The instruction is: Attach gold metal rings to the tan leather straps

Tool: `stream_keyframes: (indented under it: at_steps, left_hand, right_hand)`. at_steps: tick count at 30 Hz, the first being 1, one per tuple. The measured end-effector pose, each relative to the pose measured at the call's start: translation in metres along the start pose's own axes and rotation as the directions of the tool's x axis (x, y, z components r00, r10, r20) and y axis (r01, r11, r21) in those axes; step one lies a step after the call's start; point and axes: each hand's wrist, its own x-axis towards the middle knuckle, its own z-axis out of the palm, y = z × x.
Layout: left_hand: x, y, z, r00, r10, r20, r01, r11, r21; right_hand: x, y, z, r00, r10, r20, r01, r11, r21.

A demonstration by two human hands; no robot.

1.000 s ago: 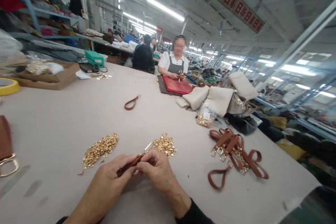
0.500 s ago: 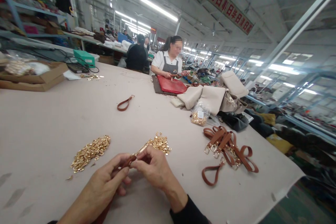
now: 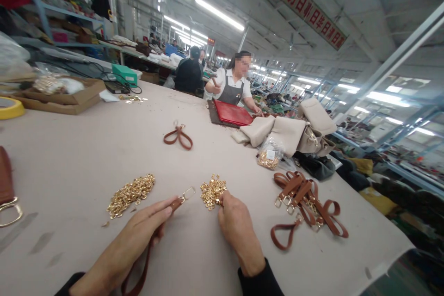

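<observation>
One narrow brown leather strap (image 3: pixel 177 203), tipped with a slim gold-coloured ring (image 3: pixel 189 193), is pinched between thumb and fingers of the left hand (image 3: pixel 147 224), which hides its middle; the tail curves below. The right hand (image 3: pixel 239 226) reaches the small gold fittings (image 3: pixel 211 190), its fingertips screened, so whether they grip any cannot be told. Around lie gold links (image 3: pixel 132 194), two strap loops (image 3: pixel 186 147) and heaped straps (image 3: pixel 302 190).
</observation>
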Motion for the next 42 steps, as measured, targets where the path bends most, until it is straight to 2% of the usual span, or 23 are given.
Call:
stream_keyframes:
  at_steps: [4,7,9,11,13,16,18,20,24,30,36,42]
  left_hand:
    - [0.003,-0.003,0.001,0.996,0.004,0.093,0.004,0.996,-0.091]
    - [0.004,-0.005,0.004,0.992,0.012,0.128,0.006,0.990,-0.140]
    - [0.005,-0.006,0.006,0.990,0.047,0.132,-0.027,0.988,-0.150]
    - [0.005,-0.008,0.008,0.989,0.078,0.130,-0.056,0.985,-0.164]
    - [0.006,-0.011,0.010,0.989,0.088,0.123,-0.065,0.981,-0.180]
    - [0.006,-0.015,0.012,0.990,0.084,0.113,-0.064,0.983,-0.174]
    - [0.005,-0.017,0.013,0.990,0.089,0.110,-0.073,0.987,-0.143]
    - [0.004,-0.018,0.014,0.989,0.114,0.099,-0.103,0.988,-0.111]
    - [-0.001,-0.013,0.014,0.976,0.209,0.060,-0.204,0.975,-0.087]
    - [-0.007,-0.004,0.015,0.928,0.371,-0.033,-0.370,0.928,0.049]
    - [-0.009,-0.009,0.017,0.905,0.419,-0.080,-0.401,0.900,0.172]
    - [-0.010,-0.008,0.015,0.853,0.519,-0.052,-0.491,0.834,0.252]
  right_hand:
    - [0.001,-0.004,0.002,1.000,-0.019,0.010,0.020,0.997,-0.070]
    - [0.002,-0.001,0.003,1.000,-0.026,-0.011,0.025,0.998,-0.054]
    - [0.003,0.004,0.004,0.999,-0.029,-0.032,0.030,0.999,0.024]
    - [0.004,0.010,0.003,0.997,-0.033,-0.064,0.045,0.980,0.194]
    - [0.005,0.011,0.001,0.996,-0.044,-0.079,0.075,0.894,0.441]
    - [0.002,0.001,-0.002,0.995,-0.086,-0.058,0.099,0.634,0.767]
    - [-0.004,-0.013,-0.004,0.990,-0.132,-0.050,0.110,0.497,0.861]
    - [-0.009,-0.027,-0.004,0.979,-0.187,-0.076,0.153,0.442,0.884]
    - [-0.017,-0.044,-0.002,0.942,-0.262,-0.209,0.309,0.440,0.843]
    - [-0.020,-0.049,0.002,0.877,-0.274,-0.394,0.480,0.494,0.725]
    - [-0.023,-0.054,0.004,0.845,-0.314,-0.433,0.534,0.557,0.636]
    - [-0.025,-0.055,0.004,0.839,-0.306,-0.450,0.538,0.596,0.597]
